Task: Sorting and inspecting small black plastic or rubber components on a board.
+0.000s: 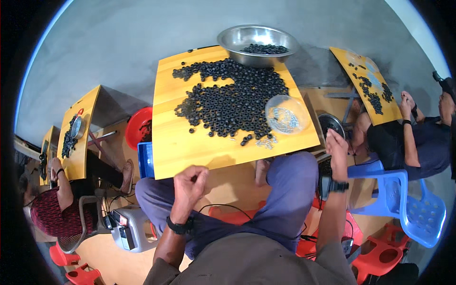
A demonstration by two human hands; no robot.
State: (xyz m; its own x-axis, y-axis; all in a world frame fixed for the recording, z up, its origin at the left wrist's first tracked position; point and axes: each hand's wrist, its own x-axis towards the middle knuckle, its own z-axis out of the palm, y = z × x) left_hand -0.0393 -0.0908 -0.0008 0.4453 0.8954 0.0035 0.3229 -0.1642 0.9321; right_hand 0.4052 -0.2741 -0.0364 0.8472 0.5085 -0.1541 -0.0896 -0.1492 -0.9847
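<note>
At the near edge of the yellow wooden table [173, 151], my left hand [190, 184] is closed with its fingers curled; whatever it may hold is hidden. Beyond the table's right edge, my right hand [337, 147] has its fingers drawn together beside a metal bowl [331, 122] that stands lower down. Too little shows to say what lies between those fingers. Many small black rings [228, 102] are spread over the tabletop. A clear round plastic dish [300, 108] with small silvery metal pieces [284, 119] sits at the right, and more such pieces lie loose in front of it.
A large steel basin [225, 40] with black rings stands at the table's far edge. Left of the table are a red basin [135, 126] and a blue bin [146, 159]. Co-workers sit at other tables left and right. A blue plastic chair [403, 190] stands at right.
</note>
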